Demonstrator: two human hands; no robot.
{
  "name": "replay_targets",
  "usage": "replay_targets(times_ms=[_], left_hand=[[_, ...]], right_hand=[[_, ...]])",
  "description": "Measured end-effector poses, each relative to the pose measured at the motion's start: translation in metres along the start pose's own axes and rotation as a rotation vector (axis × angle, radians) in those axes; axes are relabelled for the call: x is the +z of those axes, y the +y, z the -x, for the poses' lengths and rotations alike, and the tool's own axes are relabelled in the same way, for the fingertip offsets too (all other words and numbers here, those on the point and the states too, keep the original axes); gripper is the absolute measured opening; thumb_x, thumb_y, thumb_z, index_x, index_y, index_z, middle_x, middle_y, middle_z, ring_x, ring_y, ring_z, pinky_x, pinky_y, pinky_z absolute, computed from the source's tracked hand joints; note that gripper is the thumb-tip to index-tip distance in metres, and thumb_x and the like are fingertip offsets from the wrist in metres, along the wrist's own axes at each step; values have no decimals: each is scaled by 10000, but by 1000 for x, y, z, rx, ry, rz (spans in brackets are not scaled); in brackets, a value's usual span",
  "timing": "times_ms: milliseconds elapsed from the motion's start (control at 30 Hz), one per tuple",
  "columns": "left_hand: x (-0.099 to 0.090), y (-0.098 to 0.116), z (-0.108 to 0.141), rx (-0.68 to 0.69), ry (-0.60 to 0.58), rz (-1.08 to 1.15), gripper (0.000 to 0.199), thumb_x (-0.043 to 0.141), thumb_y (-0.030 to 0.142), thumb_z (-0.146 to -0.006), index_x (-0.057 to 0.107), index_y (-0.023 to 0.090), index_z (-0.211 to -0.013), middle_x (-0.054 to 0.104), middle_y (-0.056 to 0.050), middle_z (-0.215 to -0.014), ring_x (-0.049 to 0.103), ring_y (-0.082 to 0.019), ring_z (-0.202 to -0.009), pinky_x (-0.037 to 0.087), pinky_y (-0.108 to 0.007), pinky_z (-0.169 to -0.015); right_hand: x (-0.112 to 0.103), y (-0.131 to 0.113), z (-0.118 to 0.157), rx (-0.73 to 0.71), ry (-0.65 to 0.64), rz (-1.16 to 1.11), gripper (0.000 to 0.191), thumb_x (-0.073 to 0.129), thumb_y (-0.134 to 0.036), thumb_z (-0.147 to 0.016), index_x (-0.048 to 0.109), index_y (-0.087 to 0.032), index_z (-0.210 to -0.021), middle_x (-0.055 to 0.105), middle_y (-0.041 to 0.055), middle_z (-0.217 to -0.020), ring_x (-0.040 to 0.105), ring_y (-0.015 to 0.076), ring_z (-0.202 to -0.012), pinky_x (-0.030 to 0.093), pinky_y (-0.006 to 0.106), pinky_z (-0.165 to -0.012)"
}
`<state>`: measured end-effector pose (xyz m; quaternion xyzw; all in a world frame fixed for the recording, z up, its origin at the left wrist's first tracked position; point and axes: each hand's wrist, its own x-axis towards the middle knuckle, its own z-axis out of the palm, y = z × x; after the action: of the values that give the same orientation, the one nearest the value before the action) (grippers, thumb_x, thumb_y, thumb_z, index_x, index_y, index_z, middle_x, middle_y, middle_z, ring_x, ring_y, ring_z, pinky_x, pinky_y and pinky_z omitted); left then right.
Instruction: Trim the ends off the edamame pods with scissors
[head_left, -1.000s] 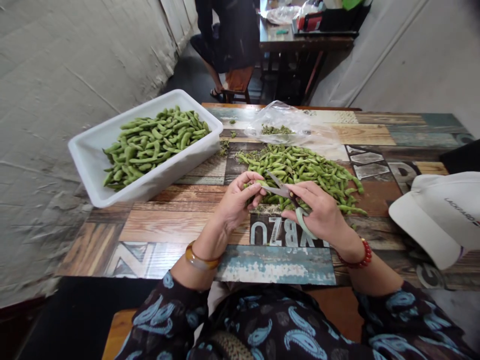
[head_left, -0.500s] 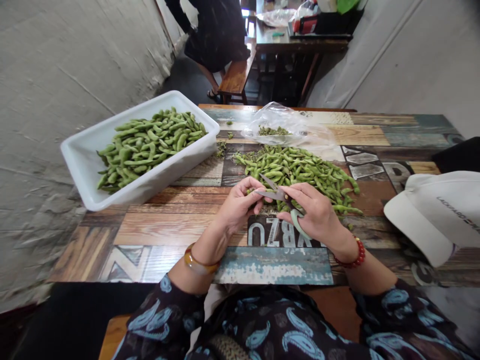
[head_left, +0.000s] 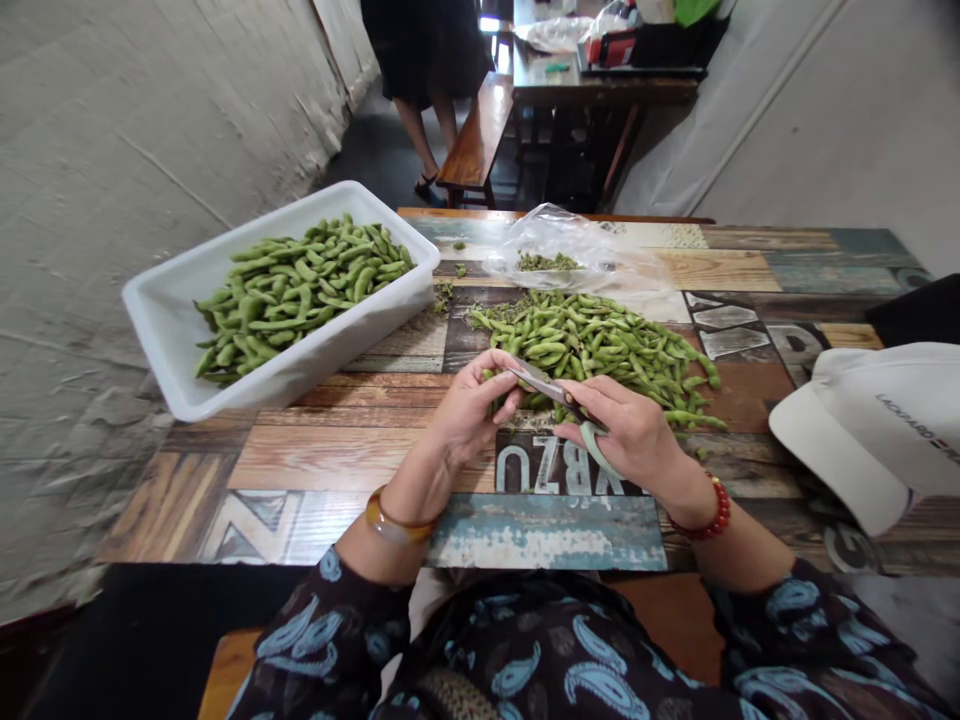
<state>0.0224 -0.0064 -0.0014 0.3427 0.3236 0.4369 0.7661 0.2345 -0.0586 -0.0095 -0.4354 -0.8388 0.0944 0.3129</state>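
My right hand (head_left: 626,425) is closed around a pair of scissors (head_left: 541,381) with pale green handles. Their blades lie together and point left, with the tips at the fingers of my left hand (head_left: 472,400). That hand pinches a green edamame pod (head_left: 489,376), mostly covered by the fingers. Just beyond both hands spreads a heap of edamame pods (head_left: 600,340) on the patchwork-patterned table (head_left: 322,455). To the left, a white plastic tub (head_left: 281,400) holds many more pods.
A clear plastic bag (head_left: 525,235) with green trimmings lies behind the heap. At the right edge rests a white cap (head_left: 870,420). Beyond the table are a wooden bench (head_left: 480,135), a standing person (head_left: 424,50) and another table (head_left: 600,92). A rough wall (head_left: 90,200) runs along the left.
The scissor blades have gone from spread apart to closed at my left fingers. My hands stay nearly in place. The person in the background has moved to stand upright beside the bench.
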Motion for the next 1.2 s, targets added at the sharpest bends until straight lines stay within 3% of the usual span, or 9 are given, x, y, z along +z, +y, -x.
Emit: replay_targets(times_ms=[100, 233, 433, 533, 700, 867, 967, 1100, 1200], left_hand=[[-7, 7, -2, 7, 50, 60, 273, 787, 268, -718, 589, 142, -858, 579, 24, -700, 431, -22, -474, 244, -132, -393], [-20, 14, -8, 46, 122, 122, 263, 757, 311, -742, 552, 150, -773, 502, 39, -681, 454, -35, -506, 271, -128, -389], [-25, 12, -12, 68, 208, -95, 168, 675, 163, -707, 623, 162, -866, 592, 12, -771, 525, -72, -573, 397, -171, -466], [-22, 7, -13, 129, 205, -331, 123, 639, 203, -761, 686, 166, -869, 566, 14, -723, 495, -85, -573, 402, -200, -515], [-16, -12, -20, 410, 125, -975, 128, 695, 235, -798, 773, 197, -892, 594, -31, -741, 548, -162, -735, 418, -264, -697], [-14, -21, -23, 426, 112, -1244, 113, 686, 172, -792, 743, 213, -881, 573, -35, -789, 525, -176, -732, 381, -275, -684], [-17, -14, -20, 422, 127, -1127, 63, 686, 122, -758, 665, 181, -770, 555, -11, -726, 504, -155, -714, 372, -260, -684], [-20, -1, -12, 296, 172, -675, 174, 738, 273, -769, 603, 164, -755, 554, 14, -694, 460, -99, -612, 349, -218, -578], [-18, 3, -7, 160, 164, -357, 298, 811, 354, -707, 602, 170, -811, 505, 53, -624, 348, -48, -478, 238, -196, -460]], right_hand=[[-2, 1, 0, 23, 31, -16, 472, 664, -367, -915, 557, -231, -1355, 696, 106, -1087, 688, 222, -918, 595, 337, -793], [-6, 2, -3, 111, 192, -11, 431, 698, -386, -885, 614, -223, -1274, 690, 101, -1054, 666, 196, -772, 602, 340, -719], [-8, 5, -6, 183, 265, 17, 366, 703, -368, -874, 645, -212, -1200, 690, 78, -918, 655, 209, -749, 594, 364, -726], [-4, 7, -5, 181, 254, 5, 368, 695, -355, -876, 633, -225, -1215, 692, 74, -958, 649, 197, -722, 595, 375, -731], [2, 9, -3, 145, 213, -7, 394, 692, -347, -879, 618, -225, -1246, 686, 83, -988, 644, 200, -743, 597, 373, -738], [5, 12, -2, 125, 190, -18, 417, 692, -361, -882, 611, -230, -1270, 683, 91, -1030, 667, 226, -861, 601, 379, -793], [5, 14, -2, 123, 193, -25, 415, 702, -345, -875, 615, -218, -1261, 684, 91, -1031, 666, 217, -844, 601, 369, -781], [4, 12, -2, 130, 215, -28, 389, 697, -329, -879, 623, -211, -1243, 682, 87, -998, 647, 194, -757, 600, 359, -735], [3, 11, -2, 135, 207, -26, 406, 701, -332, -878, 618, -208, -1255, 675, 95, -1020, 650, 195, -765, 605, 363, -736]])
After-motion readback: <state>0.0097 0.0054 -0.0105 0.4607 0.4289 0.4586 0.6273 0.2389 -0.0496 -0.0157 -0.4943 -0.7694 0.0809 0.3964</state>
